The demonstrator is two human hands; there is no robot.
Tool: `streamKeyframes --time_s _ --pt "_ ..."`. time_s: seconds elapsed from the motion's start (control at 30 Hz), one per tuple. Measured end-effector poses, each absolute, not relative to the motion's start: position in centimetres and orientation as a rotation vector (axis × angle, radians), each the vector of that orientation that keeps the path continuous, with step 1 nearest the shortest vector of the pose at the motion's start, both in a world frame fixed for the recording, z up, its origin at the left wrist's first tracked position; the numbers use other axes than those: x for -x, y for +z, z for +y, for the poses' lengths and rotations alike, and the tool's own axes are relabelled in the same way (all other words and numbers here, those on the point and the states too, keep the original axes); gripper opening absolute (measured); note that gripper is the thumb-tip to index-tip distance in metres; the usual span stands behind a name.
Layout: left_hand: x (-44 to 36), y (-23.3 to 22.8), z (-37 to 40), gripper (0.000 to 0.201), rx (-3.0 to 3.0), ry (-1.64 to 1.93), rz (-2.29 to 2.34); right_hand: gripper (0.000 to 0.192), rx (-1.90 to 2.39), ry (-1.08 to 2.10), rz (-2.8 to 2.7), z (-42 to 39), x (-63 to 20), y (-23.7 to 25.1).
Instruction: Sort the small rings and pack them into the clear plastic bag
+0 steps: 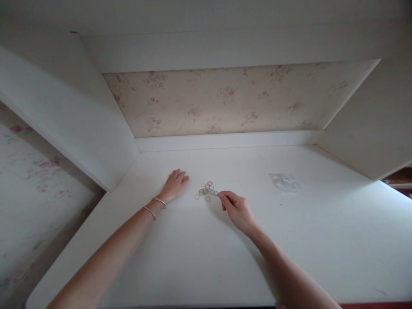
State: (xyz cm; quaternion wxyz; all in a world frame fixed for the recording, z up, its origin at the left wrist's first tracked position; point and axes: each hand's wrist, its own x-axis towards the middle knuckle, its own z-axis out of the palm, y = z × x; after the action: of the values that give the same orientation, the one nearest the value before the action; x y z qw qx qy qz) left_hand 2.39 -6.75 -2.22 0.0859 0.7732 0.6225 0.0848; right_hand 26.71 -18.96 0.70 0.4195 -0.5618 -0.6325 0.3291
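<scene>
Several small thin rings (pixel 206 190), some clear and some yellowish or pinkish, lie in a loose cluster on the white tabletop (pixel 180 253). At the cluster's right edge, my right hand (pixel 236 210) pinches a small ring (pixel 216 193) between thumb and forefinger. What the rings are made of is too small to make out. My left hand (pixel 175 184), with two bracelets at its wrist, rests palm down to the left of the cluster. Its fingers are stretched out and touch none of the rings.
A clear plastic bag (pixel 285 182) lies flat to the right, beyond my right hand. White side panels (pixel 80 98) stand left and right, and a flowered wall panel (pixel 209 101) closes the back. An overhead shelf (pixel 206 47) hangs above the table.
</scene>
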Motion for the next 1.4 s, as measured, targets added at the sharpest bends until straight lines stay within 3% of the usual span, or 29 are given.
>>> streamKeyframes --time_s 0.23,0.43,0.63,0.83,0.97,1.17,1.4 --pt "-11.2 -2.4 -10.9 0.054 -2.572 0.456 1.157 0.035 1.393 0.813 -1.613 -19.0 -26.7 0.6" --pt "-14.6 -3.1 -11.4 0.038 -2.505 0.623 0.773 0.035 1.366 0.787 -1.614 -18.9 -26.8 0.8" --pt "-14.4 -3.0 -10.3 0.027 -2.249 0.791 0.929 0.038 1.385 0.793 -1.539 -18.3 -27.5 0.5" --pt "-12.2 -1.4 -8.4 0.031 -1.779 0.819 0.919 0.038 1.544 0.65 -1.463 -17.1 -28.9 -0.4" --pt "-9.0 -0.1 -8.8 0.024 -1.976 0.809 1.092 0.034 1.563 0.368 -1.733 -17.2 -29.2 -0.8" --pt "-6.7 -0.3 -11.9 0.045 -2.387 0.567 1.048 0.05 1.57 0.142 -2.21 -17.8 -27.5 -1.1" --pt "-8.2 -0.9 -12.7 0.027 -2.516 0.667 1.127 0.035 1.499 0.162 -2.242 -16.1 -25.3 -1.9"
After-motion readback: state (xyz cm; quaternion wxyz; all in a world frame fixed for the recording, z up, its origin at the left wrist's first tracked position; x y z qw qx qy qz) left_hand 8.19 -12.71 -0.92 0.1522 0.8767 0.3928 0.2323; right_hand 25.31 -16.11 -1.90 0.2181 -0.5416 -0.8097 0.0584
